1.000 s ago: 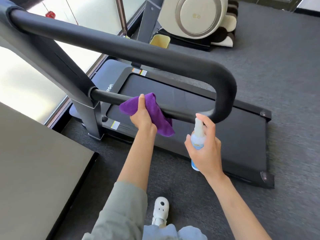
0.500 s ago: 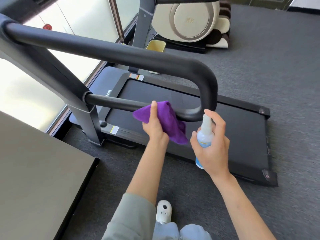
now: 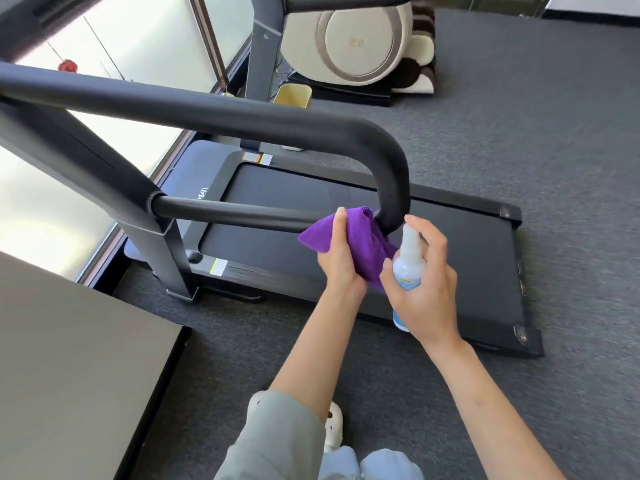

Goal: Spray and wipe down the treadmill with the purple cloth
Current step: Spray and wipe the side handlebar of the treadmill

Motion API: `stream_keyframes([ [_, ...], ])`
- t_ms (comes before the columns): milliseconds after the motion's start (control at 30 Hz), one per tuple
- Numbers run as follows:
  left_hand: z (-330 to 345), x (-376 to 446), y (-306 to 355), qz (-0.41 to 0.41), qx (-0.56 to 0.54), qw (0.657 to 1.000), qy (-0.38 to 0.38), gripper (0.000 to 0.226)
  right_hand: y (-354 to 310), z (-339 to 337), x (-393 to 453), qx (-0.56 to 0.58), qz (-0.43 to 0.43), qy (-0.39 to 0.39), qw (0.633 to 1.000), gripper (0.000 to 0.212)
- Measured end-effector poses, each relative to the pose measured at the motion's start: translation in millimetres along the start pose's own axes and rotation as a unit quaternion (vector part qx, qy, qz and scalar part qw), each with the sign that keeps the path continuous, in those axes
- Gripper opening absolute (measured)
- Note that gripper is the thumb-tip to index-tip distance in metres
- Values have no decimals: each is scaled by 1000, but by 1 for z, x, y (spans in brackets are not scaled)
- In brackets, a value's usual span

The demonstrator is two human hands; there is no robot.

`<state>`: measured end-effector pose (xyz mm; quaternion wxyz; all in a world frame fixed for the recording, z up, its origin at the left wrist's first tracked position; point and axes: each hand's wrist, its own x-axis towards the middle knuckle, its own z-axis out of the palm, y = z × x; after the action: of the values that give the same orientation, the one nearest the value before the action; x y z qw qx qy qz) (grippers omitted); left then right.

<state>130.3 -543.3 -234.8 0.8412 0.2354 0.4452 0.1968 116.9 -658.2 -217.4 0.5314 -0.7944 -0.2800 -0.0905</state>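
A black treadmill [image 3: 450, 271] lies on grey carpet, with a padded black handrail [image 3: 242, 119] looping over it and back along a lower bar [image 3: 235, 214]. My left hand [image 3: 341, 261] grips the purple cloth [image 3: 360, 244] around the lower bar, right at the rail's bend. My right hand [image 3: 427, 289] holds a small white and blue spray bottle [image 3: 408, 261] upright just right of the cloth, index finger on the nozzle.
A dark tabletop [image 3: 69, 358] fills the lower left. A window wall [image 3: 104, 64] runs along the left. A beige exercise machine [image 3: 360, 39] and a yellow bin [image 3: 292, 95] stand at the back. My white shoe [image 3: 334, 427] is on the carpet below.
My left hand has slid the cloth rightward along the lower bar to the bend. The right hand with the bottle has stayed close beside it.
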Motion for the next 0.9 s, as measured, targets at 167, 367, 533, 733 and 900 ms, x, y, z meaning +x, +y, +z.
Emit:
stream_keyframes([
  [167, -3, 10, 14, 28, 31, 998, 55, 65, 0, -14, -6, -9, -1, 30, 1000, 61],
  [367, -35, -2, 12, 52, 161, 985, 41, 57, 1, -21, -19, -14, 7, 41, 999, 60],
  [533, -68, -22, 32, 184, 129, 974, 29, 53, -2, -21, -18, 8, 27, 45, 999, 60],
  [733, -16, -36, 57, 310, 175, 927, -116, 73, -8, -23, -14, 12, 39, 43, 998, 67],
  [900, 36, -42, 28, 318, 228, 907, -156, 68, -7, -25, -18, 11, 33, 51, 998, 70],
])
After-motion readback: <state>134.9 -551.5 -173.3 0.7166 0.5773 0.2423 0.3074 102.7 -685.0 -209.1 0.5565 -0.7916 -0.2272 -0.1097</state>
